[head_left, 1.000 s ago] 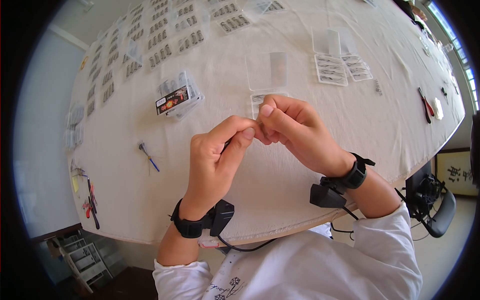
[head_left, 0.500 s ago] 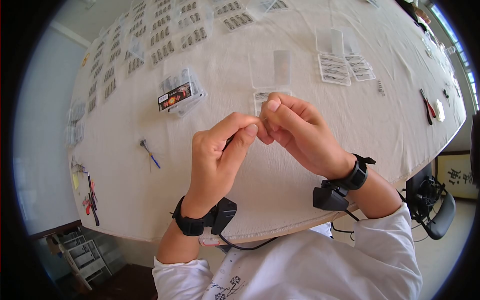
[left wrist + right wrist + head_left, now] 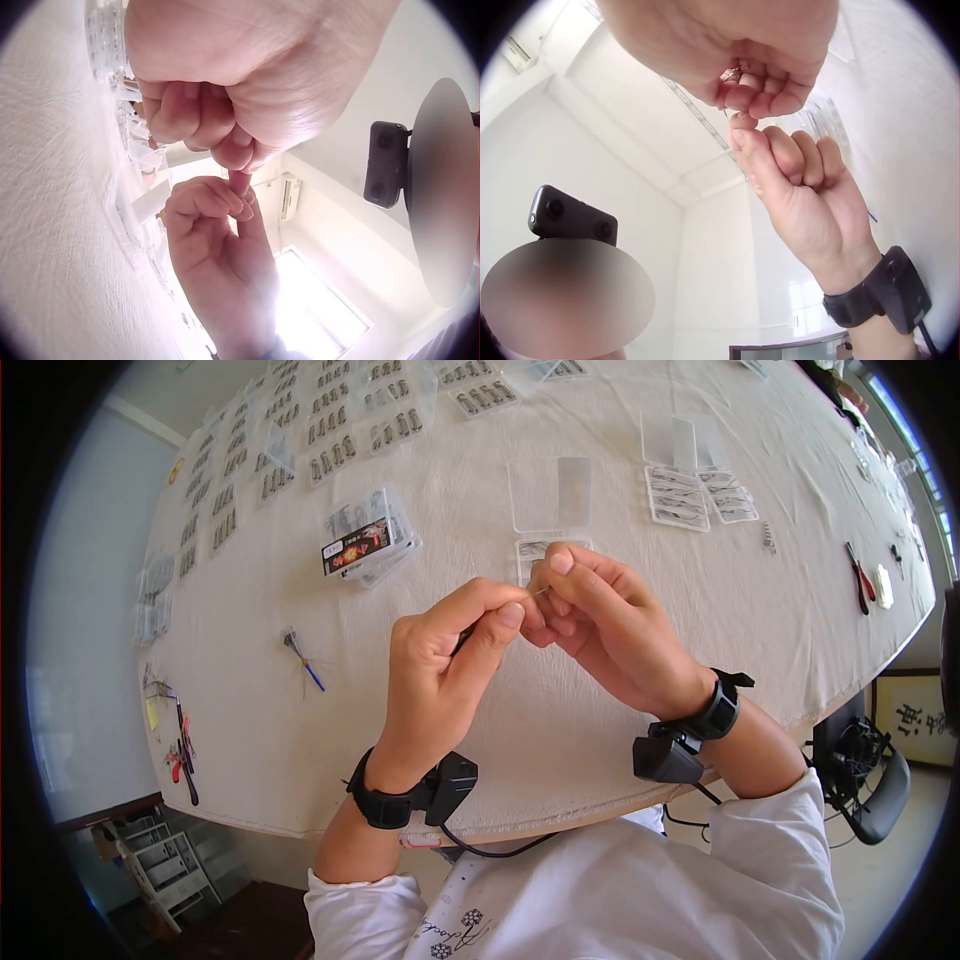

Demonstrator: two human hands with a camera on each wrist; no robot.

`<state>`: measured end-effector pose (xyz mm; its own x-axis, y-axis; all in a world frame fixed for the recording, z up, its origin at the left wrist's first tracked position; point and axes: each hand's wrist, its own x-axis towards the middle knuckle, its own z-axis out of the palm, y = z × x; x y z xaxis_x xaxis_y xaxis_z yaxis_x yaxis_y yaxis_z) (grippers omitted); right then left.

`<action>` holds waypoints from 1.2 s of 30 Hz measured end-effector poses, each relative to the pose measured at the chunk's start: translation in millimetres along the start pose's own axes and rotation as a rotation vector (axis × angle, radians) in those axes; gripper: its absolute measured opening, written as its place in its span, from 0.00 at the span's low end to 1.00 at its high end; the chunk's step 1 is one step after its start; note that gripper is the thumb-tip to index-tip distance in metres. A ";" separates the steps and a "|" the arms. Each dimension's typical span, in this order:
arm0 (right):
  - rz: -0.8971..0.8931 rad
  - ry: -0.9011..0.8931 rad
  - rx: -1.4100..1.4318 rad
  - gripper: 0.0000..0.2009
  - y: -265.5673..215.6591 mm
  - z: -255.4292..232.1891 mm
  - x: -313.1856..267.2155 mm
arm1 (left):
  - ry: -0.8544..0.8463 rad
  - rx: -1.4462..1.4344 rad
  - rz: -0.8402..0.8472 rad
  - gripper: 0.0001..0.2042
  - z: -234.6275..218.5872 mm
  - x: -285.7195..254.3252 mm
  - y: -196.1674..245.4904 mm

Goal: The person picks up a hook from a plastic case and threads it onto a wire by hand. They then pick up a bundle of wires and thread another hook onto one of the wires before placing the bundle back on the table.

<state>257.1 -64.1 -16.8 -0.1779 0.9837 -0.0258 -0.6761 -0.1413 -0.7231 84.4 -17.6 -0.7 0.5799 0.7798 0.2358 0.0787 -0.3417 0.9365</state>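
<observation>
Both hands sit a touch higher and nearer the open clear box (image 3: 548,510) than 1 s ago, their pose barely changed. Left hand (image 3: 440,660) and right hand (image 3: 600,625) meet fingertip to fingertip above the white-clothed table (image 3: 620,690), each pinching 1 end of a thin wire-like piece (image 3: 538,593); the right wrist view shows a small metal hook (image 3: 731,74) in the right fingers. It looks feather-light, springy, sharp-tipped and easily dropped, best pinched by the shank, away from the point. Further out lie a labelled box (image 3: 365,540) and pliers (image 3: 858,572).
</observation>
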 end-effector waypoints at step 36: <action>-0.189 0.052 -0.375 0.13 -13.3 -3.9 1.2 | 0.121 -0.231 -0.048 0.09 0.9 5.0 -13.3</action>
<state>268.7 -60.5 -9.9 -0.0324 0.9941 0.1034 -0.3850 0.0831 -0.9192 87.0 -9.5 -12.2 0.4776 0.8540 0.2064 -0.0916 -0.1852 0.9784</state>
